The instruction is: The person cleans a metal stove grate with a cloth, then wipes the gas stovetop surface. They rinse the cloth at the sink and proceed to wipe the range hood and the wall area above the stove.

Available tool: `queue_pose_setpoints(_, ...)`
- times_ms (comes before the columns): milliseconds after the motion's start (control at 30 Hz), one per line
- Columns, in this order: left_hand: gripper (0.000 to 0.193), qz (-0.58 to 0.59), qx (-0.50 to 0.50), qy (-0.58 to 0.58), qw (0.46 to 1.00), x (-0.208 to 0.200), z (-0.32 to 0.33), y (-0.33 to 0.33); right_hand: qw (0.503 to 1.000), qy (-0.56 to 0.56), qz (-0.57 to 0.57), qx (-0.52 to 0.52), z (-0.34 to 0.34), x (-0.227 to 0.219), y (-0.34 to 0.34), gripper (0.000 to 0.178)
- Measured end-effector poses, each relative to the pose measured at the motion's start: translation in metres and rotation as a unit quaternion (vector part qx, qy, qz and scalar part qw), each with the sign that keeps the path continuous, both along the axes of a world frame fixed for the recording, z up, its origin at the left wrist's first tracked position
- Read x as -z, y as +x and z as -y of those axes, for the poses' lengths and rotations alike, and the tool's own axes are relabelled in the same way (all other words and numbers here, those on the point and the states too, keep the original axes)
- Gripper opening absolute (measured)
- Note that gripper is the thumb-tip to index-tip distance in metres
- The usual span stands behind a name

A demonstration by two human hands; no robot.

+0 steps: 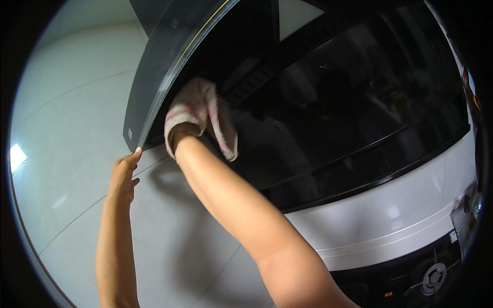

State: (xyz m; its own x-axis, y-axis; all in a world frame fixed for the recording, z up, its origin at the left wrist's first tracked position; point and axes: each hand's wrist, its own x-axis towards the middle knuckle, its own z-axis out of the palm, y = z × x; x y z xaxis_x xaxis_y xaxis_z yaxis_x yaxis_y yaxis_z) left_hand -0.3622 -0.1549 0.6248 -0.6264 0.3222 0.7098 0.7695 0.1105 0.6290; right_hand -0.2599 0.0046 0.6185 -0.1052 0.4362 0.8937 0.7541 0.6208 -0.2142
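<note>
The pinkish cleaning cloth (200,110) is wrapped over the right hand (187,120), its fingers hidden, and pressed against the range hood's (359,102) dark underside. The hood's lower-left corner is touched by the left hand (124,174), fingers together. Firm, overlapping strokes are probably best, with the hood steadied.

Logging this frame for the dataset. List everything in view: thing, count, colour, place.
range hood glass panel: 1, dark grey, tilted open, upper left centre.
hood interior: 1, glossy black, centre to right.
hood lower band: 1, white, lower right.
round control: 1, silver, bottom right.
wall tiles: several, white, left and bottom.
cloth: 1, white with pink marks, bunched over the right hand, inside the hood.
left hand: fingertips on the panel's lower corner.
right hand: covered by the cloth, pressed against the black surface.
</note>
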Motion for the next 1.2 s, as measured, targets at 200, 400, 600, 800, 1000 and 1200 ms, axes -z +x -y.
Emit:
queue_pose_setpoints(200, 0.082, -0.01, -0.016, 0.008, 1.0, 0.001, 0.01, -0.011, 0.981, -0.141, 0.027, -0.133, -0.002, -0.016, 0.036, 0.026)
queue_pose_setpoints(400, 0.084, -0.003, -0.013, 0.021, 1.0, 0.002, 0.012, -0.017, 0.979, -0.019, 0.2, 0.024, -0.035, -0.01, 0.105, 0.029)
queue_pose_setpoints(600, 0.085, -0.003, 0.007, 0.011, 1.0, 0.0, -0.001, -0.011, 0.972, -0.002, 0.022, 0.235, -0.131, 0.002, 0.138, 0.032)
queue_pose_setpoints(800, 0.085, 0.003, 0.017, 0.024, 1.0, 0.0, -0.001, -0.018, 0.983, -0.062, -0.095, 0.147, -0.178, -0.009, 0.176, 0.039)
queue_pose_setpoints(1000, 0.086, 0.028, 0.034, 0.021, 0.999, 0.0, -0.017, -0.012, 0.963, 0.05, -0.262, 0.038, -0.12, 0.034, 0.141, 0.028)
queue_pose_setpoints(1200, 0.082, -0.041, 0.031, 0.059, 0.997, 0.023, -0.006, -0.032, 0.932, 0.11, -0.331, -0.103, -0.215, 0.018, 0.144, 0.035)
